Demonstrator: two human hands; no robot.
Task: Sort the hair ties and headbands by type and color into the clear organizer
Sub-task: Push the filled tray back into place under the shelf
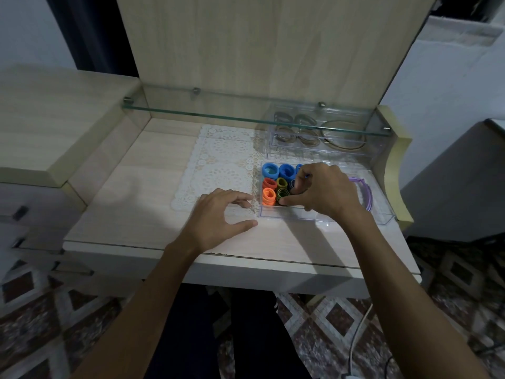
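The sorting looks well along — little seems left loose. Just left of the clear organizer (273,214) the left hand (218,214) rests on the tabletop (136,214), fingers relaxed. Inside the organizer, the right hand (322,191) pinches dark hair ties (293,188) beside orange, green and blue rolls. Right of it, purple headbands (364,192). Behind the organizer — a lace mat (218,160) and a glass shelf (191,112).

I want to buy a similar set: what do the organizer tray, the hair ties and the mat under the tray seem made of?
Organizer tray: clear hard plastic, glossy; you see through its walls. Hair ties: soft, matte, probably fabric-covered elastic, in thick rolled loops. Mat: white openwork lace; whether cloth or vinyl is unclear.
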